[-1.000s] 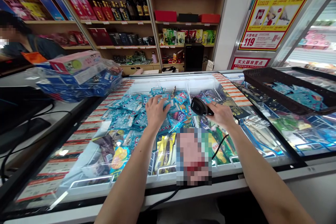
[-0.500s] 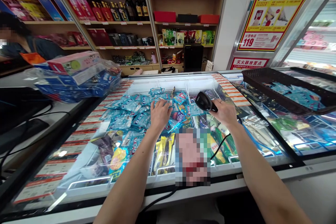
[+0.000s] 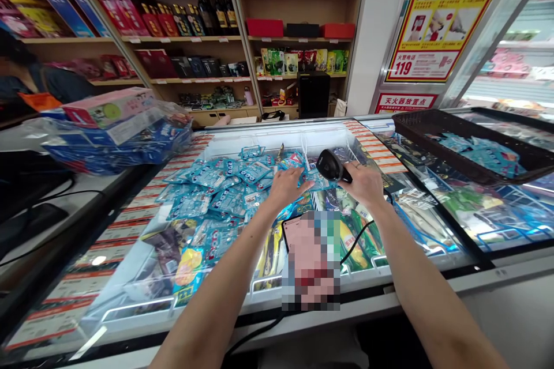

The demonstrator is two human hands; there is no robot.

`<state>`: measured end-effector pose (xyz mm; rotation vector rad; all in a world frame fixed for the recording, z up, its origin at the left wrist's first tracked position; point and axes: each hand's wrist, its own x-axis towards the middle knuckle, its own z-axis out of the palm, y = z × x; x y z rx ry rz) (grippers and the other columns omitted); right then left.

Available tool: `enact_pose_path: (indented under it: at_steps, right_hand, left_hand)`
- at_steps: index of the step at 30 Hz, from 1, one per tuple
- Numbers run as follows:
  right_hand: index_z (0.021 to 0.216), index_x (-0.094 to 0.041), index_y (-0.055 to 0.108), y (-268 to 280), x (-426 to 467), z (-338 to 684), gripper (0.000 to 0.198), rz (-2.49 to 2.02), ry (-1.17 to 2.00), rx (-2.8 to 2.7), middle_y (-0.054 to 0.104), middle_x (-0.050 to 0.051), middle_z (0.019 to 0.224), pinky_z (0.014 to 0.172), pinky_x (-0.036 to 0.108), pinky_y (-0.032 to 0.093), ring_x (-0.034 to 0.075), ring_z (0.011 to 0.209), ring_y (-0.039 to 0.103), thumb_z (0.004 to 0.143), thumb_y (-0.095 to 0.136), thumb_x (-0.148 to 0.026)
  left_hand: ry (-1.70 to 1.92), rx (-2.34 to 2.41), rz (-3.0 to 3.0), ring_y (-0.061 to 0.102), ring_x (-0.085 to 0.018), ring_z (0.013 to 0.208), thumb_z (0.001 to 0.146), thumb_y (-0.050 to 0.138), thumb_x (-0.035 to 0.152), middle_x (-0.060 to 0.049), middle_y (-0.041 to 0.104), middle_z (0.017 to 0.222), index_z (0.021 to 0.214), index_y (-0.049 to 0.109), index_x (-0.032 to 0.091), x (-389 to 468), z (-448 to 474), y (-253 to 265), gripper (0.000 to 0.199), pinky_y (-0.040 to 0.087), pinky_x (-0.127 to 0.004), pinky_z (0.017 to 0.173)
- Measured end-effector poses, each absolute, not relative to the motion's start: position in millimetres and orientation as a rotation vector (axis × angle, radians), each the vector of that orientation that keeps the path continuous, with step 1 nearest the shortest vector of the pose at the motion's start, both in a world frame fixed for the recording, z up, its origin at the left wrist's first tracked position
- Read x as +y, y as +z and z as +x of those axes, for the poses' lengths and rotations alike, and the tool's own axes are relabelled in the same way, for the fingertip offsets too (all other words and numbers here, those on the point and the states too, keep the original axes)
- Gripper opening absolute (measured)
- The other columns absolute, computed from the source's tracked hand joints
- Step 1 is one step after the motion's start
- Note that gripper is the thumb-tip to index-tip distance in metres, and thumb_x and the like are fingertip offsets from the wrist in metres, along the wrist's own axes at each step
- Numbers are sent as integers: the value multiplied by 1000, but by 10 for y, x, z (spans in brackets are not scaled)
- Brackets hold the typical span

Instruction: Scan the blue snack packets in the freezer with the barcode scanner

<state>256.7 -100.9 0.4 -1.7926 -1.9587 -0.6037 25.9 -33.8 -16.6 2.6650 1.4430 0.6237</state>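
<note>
One black scanner, clamped in the right grip, points left, long axis oblique; left grip, parted, overlies glossy packets.

Packet pile left of the scanner

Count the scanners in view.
1: the black scanner in the right hand, to the right of the left hand. No other shows, but some may be hidden.

The head camera looks down across the freezer.
</note>
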Motion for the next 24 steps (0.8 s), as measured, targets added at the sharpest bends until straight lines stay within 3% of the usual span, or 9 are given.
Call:
enact_pose_path:
  at_steps: [8, 14, 20, 24]
  right_hand:
    - [103, -20, 59, 7, -1012, 2557, 31, -1736, -593, -1986, 64, 7, 90, 56, 27, 28, 19, 75, 58, 82, 54, -42]
    - [106, -20, 58, -7, -1017, 2531, 33, -1678, -595, -2038, 64, 7, 90, 56, 27, 27, 20, 75, 58, 82, 52, -42]
    - [107, -22, 58, -32, -1019, 2485, 30, -1553, -590, -2157, 64, 4, 92, 59, 26, 29, 18, 77, 58, 81, 54, -37]
    - [106, -21, 59, -30, -1038, 2439, 29, -1472, -590, -2228, 64, 4, 91, 60, 26, 31, 18, 76, 58, 83, 52, -38]
  left_hand:
    - [743, 1463, 2606, 51, -26, 103, 71, 63, 43, -11, 54, 108, 123, 49, 19, -282, 198, -198, 58, 38, -41, 89]
    - [1126, 1444, 2238, 53, -18, 91, 78, 53, 30, -8, 53, 108, 109, 53, 20, -377, 2, -194, 33, 45, -32, 76]
    - [1154, 1407, 2009, 55, -15, 77, 79, 50, 35, -2, 60, 87, 113, 52, 21, -379, -181, -228, 37, 46, -29, 67]
    - [1133, 1368, 1995, 55, -16, 80, 78, 51, 36, -2, 60, 87, 114, 53, 23, -367, -233, -203, 38, 47, -29, 69]
